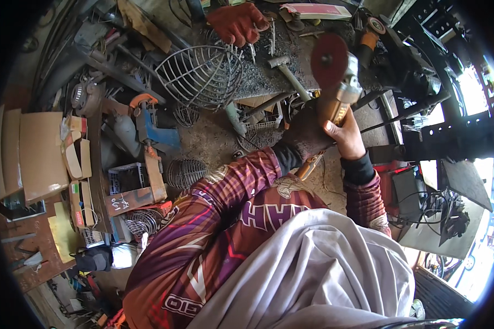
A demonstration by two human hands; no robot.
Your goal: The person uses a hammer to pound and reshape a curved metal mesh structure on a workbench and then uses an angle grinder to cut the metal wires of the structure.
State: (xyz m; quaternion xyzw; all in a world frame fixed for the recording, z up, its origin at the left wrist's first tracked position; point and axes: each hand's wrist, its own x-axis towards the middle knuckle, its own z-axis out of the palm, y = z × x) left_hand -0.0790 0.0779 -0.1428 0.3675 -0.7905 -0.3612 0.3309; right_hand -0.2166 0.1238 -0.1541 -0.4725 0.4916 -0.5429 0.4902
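Observation:
An angle grinder (341, 100) with a dark red disc (329, 60) is held up in front of my chest, its disc end pointing away from me. My left hand (307, 130), in a dark glove, closes round the grinder's body; its fingers are mostly in shadow. My right hand (348, 137) is bare and grips the grinder's side, thumb laid along the body. Part of the orange rear body (310, 165) shows below the hands. The disc is apart from the workbench (313, 46). On that bench lie a hammer (288, 75) and a red work glove (237, 24).
A domed metal wire cage (200, 77) leans at the bench's near left edge. A second orange grinder (370, 35) sits at the far right. To the left are a blue and orange tool (153, 126), wire coils (185, 172) and cardboard boxes (43, 156). Metal racks (450, 137) stand right.

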